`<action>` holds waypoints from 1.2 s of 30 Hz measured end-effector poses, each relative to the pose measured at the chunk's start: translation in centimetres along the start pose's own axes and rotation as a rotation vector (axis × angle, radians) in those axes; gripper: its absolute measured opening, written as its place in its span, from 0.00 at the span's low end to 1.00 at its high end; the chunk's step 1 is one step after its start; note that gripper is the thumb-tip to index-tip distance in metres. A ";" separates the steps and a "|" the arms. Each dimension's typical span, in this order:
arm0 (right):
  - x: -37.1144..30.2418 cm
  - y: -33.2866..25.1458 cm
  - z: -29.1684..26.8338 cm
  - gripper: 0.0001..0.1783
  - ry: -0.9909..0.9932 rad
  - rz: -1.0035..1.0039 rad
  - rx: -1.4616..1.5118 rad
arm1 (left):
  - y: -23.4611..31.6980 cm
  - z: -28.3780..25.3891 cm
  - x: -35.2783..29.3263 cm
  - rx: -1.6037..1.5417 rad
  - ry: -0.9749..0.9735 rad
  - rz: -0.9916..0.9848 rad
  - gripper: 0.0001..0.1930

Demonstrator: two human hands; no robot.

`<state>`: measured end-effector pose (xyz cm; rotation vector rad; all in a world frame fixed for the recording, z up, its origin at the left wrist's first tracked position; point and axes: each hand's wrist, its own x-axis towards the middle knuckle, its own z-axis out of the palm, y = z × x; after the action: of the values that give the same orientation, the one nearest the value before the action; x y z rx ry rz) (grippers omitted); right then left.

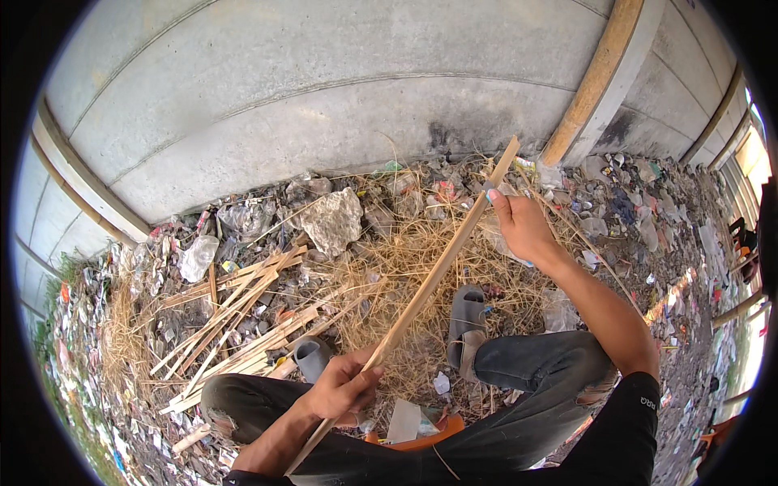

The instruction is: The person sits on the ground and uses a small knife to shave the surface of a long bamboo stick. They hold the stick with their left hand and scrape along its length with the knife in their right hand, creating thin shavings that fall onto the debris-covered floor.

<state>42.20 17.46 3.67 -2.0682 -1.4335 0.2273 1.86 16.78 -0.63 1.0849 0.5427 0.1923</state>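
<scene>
A long, pale bamboo strip [433,278] slants across the middle, from beside my lap up towards the wall. My left hand [344,387] is wrapped round its lower part, thumb on top. Near the far end my right hand [521,225] is closed at the strip's edge. It grips a small blade-like tool [489,186], grey with a light blue bit by the thumb; most of it is hidden by the fingers. Curly tan shavings [421,259] lie in a heap beneath the strip. More split bamboo strips [227,320] are piled to the left.
A grey concrete wall [324,89] with a bamboo post [596,77] stands ahead. A rough stone [332,223] lies before it. Plastic litter [648,219] covers the ground. My knees and grey footwear [467,320] flank the strip; something orange [442,428] shows between my legs.
</scene>
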 end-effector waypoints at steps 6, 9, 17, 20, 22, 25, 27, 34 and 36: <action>1.2 0.8 -1.4 0.42 0.027 0.014 -0.016 | -0.5 -0.4 0.6 0.012 -0.030 -0.026 0.13; -1.9 -2.6 0.7 0.42 -0.152 -0.092 -0.031 | 0.3 -0.2 1.1 -0.008 0.023 -0.004 0.08; 0.1 -4.0 0.2 0.39 -0.025 -0.084 0.002 | 0.6 -0.5 0.8 0.009 0.008 0.016 0.20; -1.7 -4.2 1.9 0.39 -0.047 -0.199 0.023 | 0.8 -1.0 0.9 0.013 0.045 -0.006 0.21; -1.9 -5.0 1.9 0.40 -0.035 -0.278 0.054 | 1.3 -0.6 0.5 0.006 0.062 0.021 0.20; 0.6 -4.7 0.4 0.39 -0.063 -0.105 0.031 | 1.2 -0.5 0.1 0.004 0.062 0.026 0.19; -0.1 -5.2 0.5 0.38 -0.033 -0.064 0.061 | 1.4 -0.5 0.7 -0.007 0.056 0.016 0.19; -0.5 -5.7 1.2 0.38 -0.078 -0.104 0.063 | 1.6 -0.5 0.3 0.030 0.059 0.030 0.20; 0.0 -5.5 0.8 0.39 -0.104 -0.107 0.111 | 2.1 -0.4 0.9 0.044 0.027 0.049 0.24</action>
<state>37.49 19.01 6.14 -1.9090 -1.5529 0.3667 2.68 18.41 0.82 1.1402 0.5471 0.2391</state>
